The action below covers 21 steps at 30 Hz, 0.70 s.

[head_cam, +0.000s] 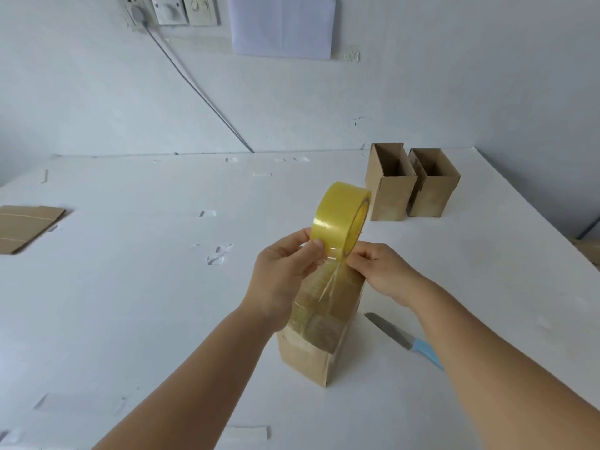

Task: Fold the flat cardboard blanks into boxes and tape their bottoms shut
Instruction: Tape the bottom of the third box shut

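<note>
Fingers [316, 246] of the left hand [285, 271] curl round the yellow tape roll [339, 219] at frame centre; the right hand [381, 271] pinches the tape strip [328, 284] against the upturned cardboard box [319, 332] on the white surface [130, 287]. The box looks light and easily dented, so bracing its edges seems best. The film probably clings and wrinkles. A knife [404, 339] lies to its right.

A broad white table [130, 287] with scuffed, taped patches meets a plain white wall [81, 102]. High on the wall sit white sockets [168, 9], a grey cable [194, 89] slanting down, and a pinned white paper sheet [281, 24].
</note>
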Tool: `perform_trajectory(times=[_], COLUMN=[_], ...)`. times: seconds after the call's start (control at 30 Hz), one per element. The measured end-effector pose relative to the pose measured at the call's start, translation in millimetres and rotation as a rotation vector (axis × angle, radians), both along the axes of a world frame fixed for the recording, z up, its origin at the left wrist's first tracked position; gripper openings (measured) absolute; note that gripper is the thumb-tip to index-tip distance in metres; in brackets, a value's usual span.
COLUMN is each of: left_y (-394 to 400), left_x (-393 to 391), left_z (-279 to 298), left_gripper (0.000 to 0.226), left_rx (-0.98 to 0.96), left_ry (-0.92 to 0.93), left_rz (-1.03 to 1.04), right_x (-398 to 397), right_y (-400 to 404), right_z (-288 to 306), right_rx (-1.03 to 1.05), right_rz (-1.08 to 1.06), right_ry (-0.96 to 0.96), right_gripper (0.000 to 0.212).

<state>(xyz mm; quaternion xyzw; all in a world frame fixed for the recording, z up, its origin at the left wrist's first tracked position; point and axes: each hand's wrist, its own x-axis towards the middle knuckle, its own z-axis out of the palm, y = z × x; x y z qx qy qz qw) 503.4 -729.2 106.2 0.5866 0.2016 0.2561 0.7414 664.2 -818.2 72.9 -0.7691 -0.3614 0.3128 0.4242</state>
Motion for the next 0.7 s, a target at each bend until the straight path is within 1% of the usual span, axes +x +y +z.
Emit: perform_trajectory(times=[0.03, 0.07, 0.13, 0.17, 0.2, 0.23, 0.33, 0.37, 0.4, 0.5, 0.53, 0.63, 0.7], left_y=[4.1, 7.8, 12.4, 13.6, 14.6, 16.1, 25.3, 29.0, 32.4, 40.4, 42.4, 47.5, 50.3], left_x=[0.5, 1.3, 3.9, 5.5, 7.1, 8.8, 14.4, 16.1, 17.6, 21.8, 23.7, 30.9, 35.0], left_z=[2.6, 4.7, 8.7, 10.8, 13.2, 15.0, 19.4, 21.2, 23.0, 29.2, 31.1, 34.6, 33.6], left_gripper=[0.013, 0.013, 0.014, 0.015, 0.016, 0.017, 0.028, 0.030, 0.029, 0.008, 0.006, 0.011, 0.012], left_rx=[0.010, 0.012, 0.006, 0.003, 0.001, -0.001, -0.010, -0.012, -0.005, 0.083, 0.117, 0.203, 0.224], left_ry=[0.012, 0.027, 0.061, 0.077, 0.096, 0.124, 0.257, 0.307, 0.354, 0.501, 0.548, 0.664, 0.689], left_rz=[-0.021, -0.044, -0.105, -0.142, -0.174, -0.196, -0.260, -0.286, -0.314, -0.400, -0.429, -0.491, -0.500], right_x=[0.0, -0.4, -3.4, -4.3, -3.9, -3.0, 3.4, 5.7, 7.7, 9.0, 8.3, 5.1, 2.5], right_y=[-1.1, -2.0, -4.0, -6.0, -8.2, -10.3, -17.1, -20.6, -24.7, -33.4, -35.7, -42.4, -46.8], right_z=[2.4, 5.8, 14.5, 18.2, 19.8, 19.7, 21.0, 21.9, 23.2, 28.6, 29.8, 32.2, 35.1], right_rx=[0.086, 0.209, 0.457, 0.543, 0.592, 0.617, 0.668, 0.683, 0.694, 0.708, 0.720, 0.725, 0.683], right_rz=[-0.050, -0.096, -0.148, -0.170, -0.168, -0.162, -0.147, -0.140, -0.132, -0.079, -0.053, -0.032, -0.039], right_ry=[0.069, 0.207, 0.588, 0.706, 0.731, 0.699, 0.626, 0.618, 0.611, 0.576, 0.563, 0.539, 0.504], right_gripper=[0.023, 0.023, 0.028, 0.033, 0.037, 0.043, 0.079, 0.083, 0.084, 0.087, 0.084, 0.071, 0.060])
